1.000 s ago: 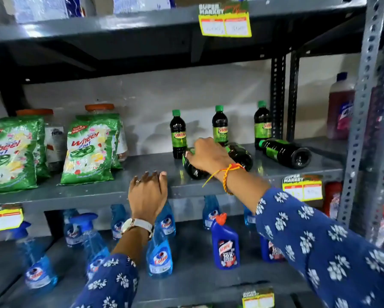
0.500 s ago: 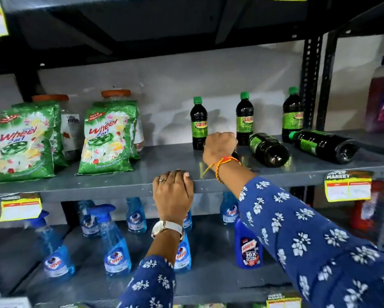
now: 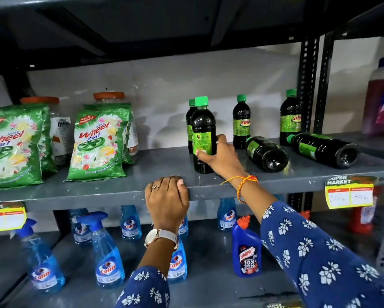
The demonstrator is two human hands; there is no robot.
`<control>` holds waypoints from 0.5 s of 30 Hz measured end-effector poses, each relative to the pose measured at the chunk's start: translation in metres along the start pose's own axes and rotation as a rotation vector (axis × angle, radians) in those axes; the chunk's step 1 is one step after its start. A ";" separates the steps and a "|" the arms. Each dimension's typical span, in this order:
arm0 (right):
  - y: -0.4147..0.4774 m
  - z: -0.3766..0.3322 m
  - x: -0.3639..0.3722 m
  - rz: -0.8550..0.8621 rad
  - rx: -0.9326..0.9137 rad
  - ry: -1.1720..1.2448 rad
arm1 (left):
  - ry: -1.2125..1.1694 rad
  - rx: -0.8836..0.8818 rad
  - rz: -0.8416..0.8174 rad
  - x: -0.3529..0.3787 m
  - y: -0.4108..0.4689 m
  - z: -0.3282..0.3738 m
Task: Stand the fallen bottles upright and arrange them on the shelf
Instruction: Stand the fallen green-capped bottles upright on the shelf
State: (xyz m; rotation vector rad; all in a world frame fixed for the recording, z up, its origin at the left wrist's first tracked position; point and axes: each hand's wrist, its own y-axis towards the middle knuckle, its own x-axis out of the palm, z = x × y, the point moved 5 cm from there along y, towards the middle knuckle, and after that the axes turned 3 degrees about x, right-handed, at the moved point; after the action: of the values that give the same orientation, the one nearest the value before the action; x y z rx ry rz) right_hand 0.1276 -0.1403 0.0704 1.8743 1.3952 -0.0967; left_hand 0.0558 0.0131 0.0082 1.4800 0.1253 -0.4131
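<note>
Now upright, formerly fallen bottle (image 3: pixel 203 138) within clamped right-hand fingers (image 3: pixel 203 154); left-hand fingers (image 3: pixel 167 200) still curled over shelf edge (image 3: pixel 97 194).

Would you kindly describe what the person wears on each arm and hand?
Both sleeves are dark blue with white flowers. The left hand has a ring and a round rose-gold watch on a pale strap. The right hand has an orange-yellow thread band at the wrist.
</note>
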 end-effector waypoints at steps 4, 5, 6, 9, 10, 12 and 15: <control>0.001 0.003 0.001 -0.006 0.021 -0.069 | 0.005 0.000 -0.007 0.000 -0.001 0.001; 0.002 0.003 0.002 -0.001 0.022 -0.060 | 0.006 0.000 -0.003 0.000 -0.001 0.001; 0.003 0.003 0.003 -0.005 0.023 -0.055 | 0.004 0.000 0.001 0.000 -0.001 0.001; 0.010 0.006 0.011 -0.069 0.044 -0.013 | 0.000 -0.002 0.015 0.000 -0.001 0.001; 0.013 0.009 0.014 -0.100 0.070 0.061 | -0.001 -0.001 0.019 0.000 -0.001 0.000; 0.016 0.015 0.017 -0.164 0.135 0.247 | 0.000 0.004 0.030 0.001 -0.002 0.000; 0.017 0.018 0.017 -0.191 0.148 0.414 | -0.004 0.005 0.031 0.001 -0.001 0.000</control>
State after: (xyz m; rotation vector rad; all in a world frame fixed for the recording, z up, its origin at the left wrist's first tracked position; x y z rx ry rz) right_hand 0.1551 -0.1397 0.0591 1.9503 1.8921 0.1030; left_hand 0.0565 0.0127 0.0068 1.4839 0.0977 -0.3916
